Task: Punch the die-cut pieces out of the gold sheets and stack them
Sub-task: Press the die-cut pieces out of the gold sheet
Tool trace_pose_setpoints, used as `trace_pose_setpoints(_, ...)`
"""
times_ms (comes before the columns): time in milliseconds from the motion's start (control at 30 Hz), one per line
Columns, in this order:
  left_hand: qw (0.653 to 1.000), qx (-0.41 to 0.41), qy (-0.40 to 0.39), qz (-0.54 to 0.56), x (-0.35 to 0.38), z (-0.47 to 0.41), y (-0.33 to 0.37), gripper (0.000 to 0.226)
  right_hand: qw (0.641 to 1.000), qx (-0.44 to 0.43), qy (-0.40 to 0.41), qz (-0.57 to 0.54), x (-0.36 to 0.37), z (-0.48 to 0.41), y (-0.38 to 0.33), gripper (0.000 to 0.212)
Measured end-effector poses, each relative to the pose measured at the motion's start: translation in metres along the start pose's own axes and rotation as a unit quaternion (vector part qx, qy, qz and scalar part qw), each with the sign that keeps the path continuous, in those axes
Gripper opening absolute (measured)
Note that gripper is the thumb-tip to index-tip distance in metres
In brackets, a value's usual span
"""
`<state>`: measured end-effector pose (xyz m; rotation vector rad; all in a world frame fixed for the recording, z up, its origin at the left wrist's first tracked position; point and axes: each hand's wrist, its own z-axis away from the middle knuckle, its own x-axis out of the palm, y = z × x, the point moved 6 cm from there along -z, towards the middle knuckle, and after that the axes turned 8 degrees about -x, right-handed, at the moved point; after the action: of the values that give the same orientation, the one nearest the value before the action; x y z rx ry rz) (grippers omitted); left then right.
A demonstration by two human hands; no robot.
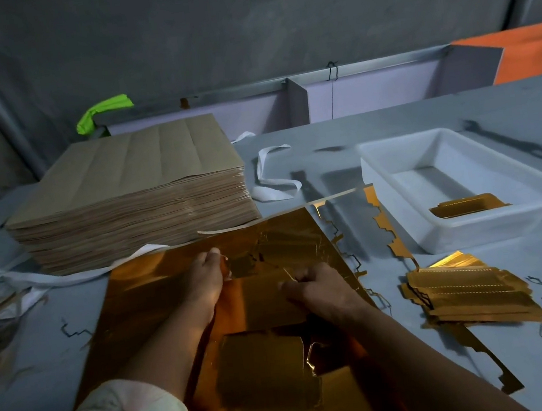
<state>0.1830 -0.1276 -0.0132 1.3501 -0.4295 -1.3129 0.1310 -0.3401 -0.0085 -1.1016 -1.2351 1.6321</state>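
The gold sheet (157,287) lies flat on the grey table (455,107) in the lower middle of the frame, with both hands on it near its centre. The left hand (207,278) rests on the foil with its fingers (216,253) bent and close together, and its fingertips pinch the sheet at a jagged cut line. Just to the right, the right hand (317,291) is curled almost into a fist, knuckles up. Its fingers (289,285) are tight on a fold of the same sheet.

At the right edge of the sheet, a ragged gold strip (382,222) sticks up. A stack of punched gold pieces (468,293) sits on the table at lower right. Above it a white tray (397,186) holds a few more gold pieces (467,206). A thick pile of brown sheets (132,195) fills the upper left, with a white strap (273,177) beside it.
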Motion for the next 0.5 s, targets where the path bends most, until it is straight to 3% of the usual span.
trace_pose_setpoints(133,0.984,-0.062,-0.12,0.113,-0.006,0.004,0.001,0.042,0.998,-0.025,0.051,-0.038,-0.009,-0.001,0.001,0.021)
trace_pose_setpoints(267,0.984,-0.031,-0.161,0.069,-0.017,0.013,0.006,0.043,0.995,-0.043,0.077,-0.036,-0.007,-0.002,0.001,0.022)
trace_pose_setpoints(367,0.987,0.005,-0.156,0.042,-0.016,0.019,0.005,0.033,0.995,-0.045,0.089,-0.023,-0.005,-0.002,0.002,0.022)
trace_pose_setpoints(500,0.993,0.08,-0.076,-0.039,-0.012,0.024,0.003,0.023,0.993,-0.053,0.108,0.006,-0.008,0.001,-0.001,0.02)
